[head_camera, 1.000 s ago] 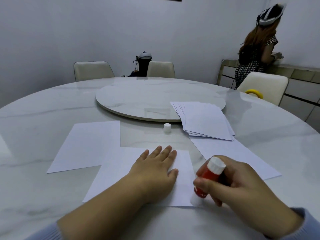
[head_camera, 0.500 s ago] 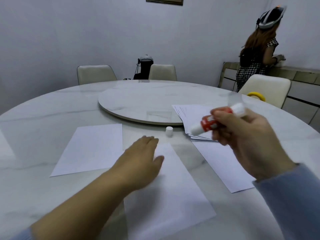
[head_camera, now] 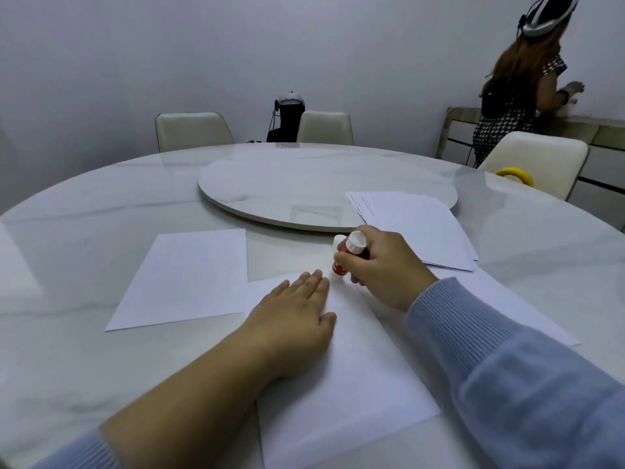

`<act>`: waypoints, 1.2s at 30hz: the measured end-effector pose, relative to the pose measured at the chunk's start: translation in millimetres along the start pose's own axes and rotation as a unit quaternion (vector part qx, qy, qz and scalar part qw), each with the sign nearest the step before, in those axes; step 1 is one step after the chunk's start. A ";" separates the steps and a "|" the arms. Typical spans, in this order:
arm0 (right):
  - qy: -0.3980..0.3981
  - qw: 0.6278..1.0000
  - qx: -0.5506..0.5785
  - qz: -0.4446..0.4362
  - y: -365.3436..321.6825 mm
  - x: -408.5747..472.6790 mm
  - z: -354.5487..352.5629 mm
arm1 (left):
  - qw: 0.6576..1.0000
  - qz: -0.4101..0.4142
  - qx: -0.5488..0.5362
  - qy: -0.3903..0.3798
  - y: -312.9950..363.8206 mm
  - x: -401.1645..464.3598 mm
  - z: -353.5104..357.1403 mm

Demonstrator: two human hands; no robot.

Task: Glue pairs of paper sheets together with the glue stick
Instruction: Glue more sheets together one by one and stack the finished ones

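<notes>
A: Fingers of the right hand point(head_camera: 382, 269) were curled round a red glue stick with a white end point(head_camera: 348, 253), its lower tip at the far edge of the white paper sheet point(head_camera: 355, 377) on the round marble table point(head_camera: 84, 211).

B: And the left hand point(head_camera: 297, 319)?

A: It lay flat, fingers straight and together, pressing that same sheet just beside the stick.

Light blue ribbed knit sleeves point(head_camera: 507, 360), apparently a sweater.
</notes>
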State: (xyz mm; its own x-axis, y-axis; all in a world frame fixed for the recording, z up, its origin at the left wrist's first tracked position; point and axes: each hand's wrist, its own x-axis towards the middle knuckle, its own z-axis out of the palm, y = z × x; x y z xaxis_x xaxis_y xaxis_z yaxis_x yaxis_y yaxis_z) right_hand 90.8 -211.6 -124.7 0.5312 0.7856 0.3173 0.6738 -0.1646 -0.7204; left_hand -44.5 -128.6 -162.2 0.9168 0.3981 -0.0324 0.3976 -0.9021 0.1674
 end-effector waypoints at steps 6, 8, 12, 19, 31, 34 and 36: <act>-0.047 0.999 -0.006 -0.015 -6.8 -51.6 -32.5 | 1.000 -0.004 0.000 -0.010 0.9 0.2 -2.1; -0.068 0.997 -0.002 -0.029 -8.8 -78.6 -43.7 | 1.000 -0.006 -0.006 -0.012 1.5 -0.3 -2.8; -0.084 0.995 0.040 -0.045 -11.0 -113.0 -57.8 | 1.000 -0.006 -0.013 -0.016 2.2 -1.2 -2.7; -0.069 0.977 0.200 -0.006 -3.9 -115.2 -71.1 | 1.000 0.012 -0.007 -0.027 -1.6 -1.7 -4.6; 0.147 0.926 0.349 -0.009 -3.0 -85.5 -86.1 | 0.990 0.104 -0.090 -0.042 8.1 -20.5 -38.2; 0.127 0.958 0.255 -0.022 -5.8 -66.1 -61.3 | 1.000 -0.015 -0.012 0.022 17.4 -20.5 -15.1; 0.100 0.976 0.192 -0.006 -4.0 -53.5 -43.9 | 0.999 -0.024 0.007 -0.021 19.5 -19.7 -5.6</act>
State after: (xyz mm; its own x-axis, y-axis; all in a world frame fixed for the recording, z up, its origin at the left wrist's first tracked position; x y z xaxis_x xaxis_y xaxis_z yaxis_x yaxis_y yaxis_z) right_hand 82.2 -279.2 -111.7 0.6397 0.6479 0.4136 0.4587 0.1099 -0.8818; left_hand -55.0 -153.1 -152.8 0.8972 0.4342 -0.0808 0.4417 -0.8845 0.1503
